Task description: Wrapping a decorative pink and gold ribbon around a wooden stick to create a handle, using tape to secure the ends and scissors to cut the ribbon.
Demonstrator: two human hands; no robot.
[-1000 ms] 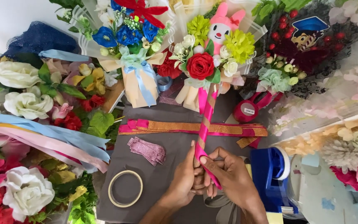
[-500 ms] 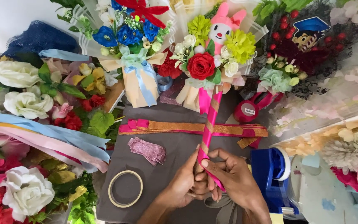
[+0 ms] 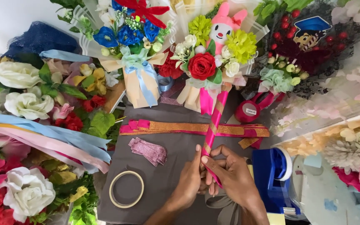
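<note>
My left hand [image 3: 191, 178] and right hand [image 3: 230, 175] are both closed around the lower end of the bouquet stem [image 3: 211, 133], which lies on the grey cloth [image 3: 171, 129] with its pink and gold ribbon wrap, flower head pointing away from me. My fingers pinch it from either side, probably to keep the wrap tight. A tape ring [image 3: 126, 189] lies left, a blue tape dispenser [image 3: 276, 178] just right.

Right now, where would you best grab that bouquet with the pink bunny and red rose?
Probably by the long pink-and-gold ribbon-wrapped stem, coming from its lower end. The bouquet with the pink bunny and red rose is bulky and delicate on top; the left hand and right hand already hold the stem's bottom.
</note>
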